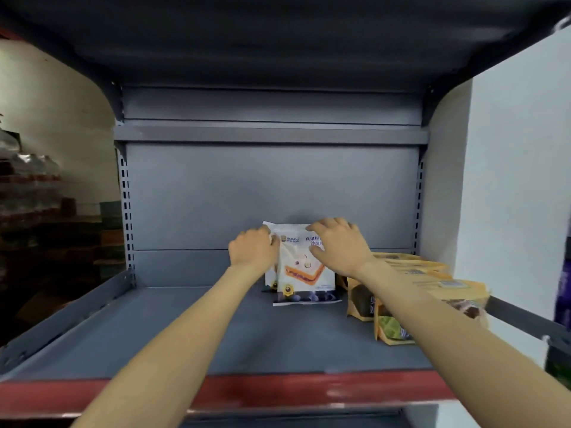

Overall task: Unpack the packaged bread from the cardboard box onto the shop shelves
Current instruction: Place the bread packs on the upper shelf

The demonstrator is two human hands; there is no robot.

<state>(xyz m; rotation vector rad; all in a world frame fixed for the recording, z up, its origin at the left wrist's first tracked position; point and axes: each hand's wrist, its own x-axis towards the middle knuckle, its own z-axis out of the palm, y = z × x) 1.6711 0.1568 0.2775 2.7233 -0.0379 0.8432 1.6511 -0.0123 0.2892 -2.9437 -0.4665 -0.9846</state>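
Observation:
White bread packs (304, 273) with a sandwich picture stand upright near the back of the grey shelf (185, 329), one behind another. My left hand (253, 247) grips the upper left corner of the packs. My right hand (338, 242) rests on the front pack's upper right, fingers spread over it. Yellow bread packs (392, 327) stand in rows to the right, partly hidden by my right forearm. The cardboard box is out of view.
The shelf has a red front strip (278, 392) and a grey back panel. Another shelf board hangs overhead. A white wall stands to the right. Stocked shelves (37, 193) show dimly at the far left.

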